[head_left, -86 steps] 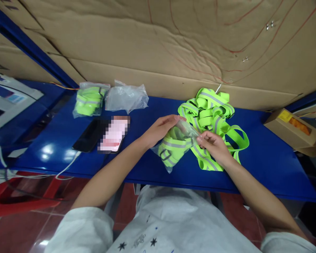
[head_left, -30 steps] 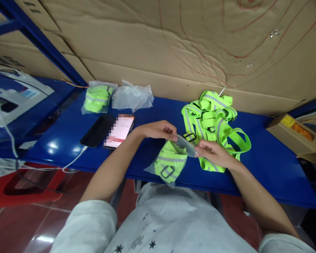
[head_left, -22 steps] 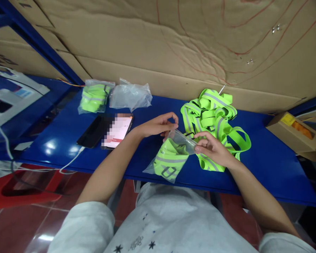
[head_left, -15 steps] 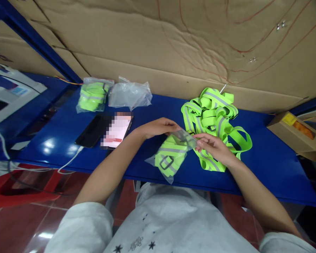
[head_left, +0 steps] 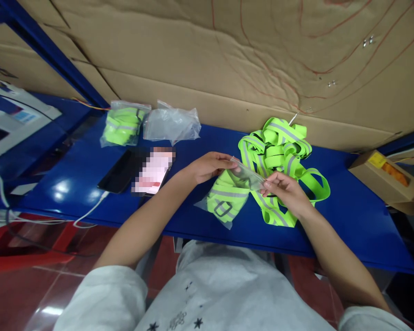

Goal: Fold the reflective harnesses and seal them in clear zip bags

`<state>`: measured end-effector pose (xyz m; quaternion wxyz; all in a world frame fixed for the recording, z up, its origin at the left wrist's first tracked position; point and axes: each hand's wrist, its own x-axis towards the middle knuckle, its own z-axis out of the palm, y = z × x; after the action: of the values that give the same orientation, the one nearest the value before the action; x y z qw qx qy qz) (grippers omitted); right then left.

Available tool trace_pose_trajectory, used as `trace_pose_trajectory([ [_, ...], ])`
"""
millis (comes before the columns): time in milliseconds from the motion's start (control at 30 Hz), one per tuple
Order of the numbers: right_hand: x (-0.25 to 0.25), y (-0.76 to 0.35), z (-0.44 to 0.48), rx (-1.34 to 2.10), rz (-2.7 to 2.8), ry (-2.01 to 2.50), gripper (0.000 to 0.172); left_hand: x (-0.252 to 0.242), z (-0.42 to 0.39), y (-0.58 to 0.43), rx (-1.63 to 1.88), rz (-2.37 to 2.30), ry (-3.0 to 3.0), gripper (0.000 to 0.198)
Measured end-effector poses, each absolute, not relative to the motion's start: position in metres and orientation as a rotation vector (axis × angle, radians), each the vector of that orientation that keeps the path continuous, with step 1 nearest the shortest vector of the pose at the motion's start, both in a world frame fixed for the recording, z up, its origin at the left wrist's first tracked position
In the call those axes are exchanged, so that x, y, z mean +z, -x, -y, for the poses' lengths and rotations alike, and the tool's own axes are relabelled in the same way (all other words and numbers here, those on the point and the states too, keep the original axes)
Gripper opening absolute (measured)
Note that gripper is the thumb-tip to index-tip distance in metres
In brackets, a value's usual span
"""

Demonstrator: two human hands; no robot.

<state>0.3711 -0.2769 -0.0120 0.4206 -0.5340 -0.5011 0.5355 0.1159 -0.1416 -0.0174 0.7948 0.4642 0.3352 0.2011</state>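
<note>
A clear plastic bag (head_left: 227, 200) holding a folded neon-green reflective strap with a black buckle hangs just above the blue table (head_left: 348, 216). My left hand (head_left: 210, 165) pinches the left end of the bag's top edge. At the right end of that edge my right hand (head_left: 284, 193) pinches it too, so the mouth is stretched flat between them. Behind my right hand lies a loose heap of neon-green reflective straps (head_left: 279, 151).
At the back left sit a filled bag of green straps (head_left: 122, 126) and a bunch of clear bags (head_left: 172, 124). Two phones (head_left: 138, 170) lie left of my arm, one with a white cable. A cardboard box (head_left: 384, 177) is at the right; cardboard sheets rise behind.
The bag's mouth, open a moment ago, is now pulled flat and taut between both hands. The bag has shifted slightly right and up.
</note>
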Motion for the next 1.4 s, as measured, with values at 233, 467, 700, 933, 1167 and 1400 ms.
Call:
trace_pose_trajectory([
  [233,-0.022,-0.369,0.273,1.381,1.202,1.378,0.05,-0.021,0.146,-0.117,0.508,-0.731,-1.044,0.05],
  [467,-0.022,-0.374,0.274,1.447,1.195,1.495,0.044,-0.015,0.148,-0.117,0.592,-0.709,-1.147,0.049],
  [700,-0.018,-0.37,0.277,1.466,1.205,1.525,0.04,-0.011,0.151,-0.118,0.678,-0.651,-1.195,0.048],
  [933,-0.012,-0.365,0.28,1.441,1.312,1.43,0.032,-0.007,0.16,-0.124,0.696,-0.586,-1.23,0.045],
  [1167,-0.015,-0.359,0.279,1.341,1.302,1.411,0.023,-0.008,0.171,-0.131,0.742,-0.622,-1.326,0.049],
  [1400,-0.014,-0.36,0.278,1.25,1.314,1.509,0.028,-0.013,0.177,-0.138,0.782,-0.62,-1.408,0.043],
])
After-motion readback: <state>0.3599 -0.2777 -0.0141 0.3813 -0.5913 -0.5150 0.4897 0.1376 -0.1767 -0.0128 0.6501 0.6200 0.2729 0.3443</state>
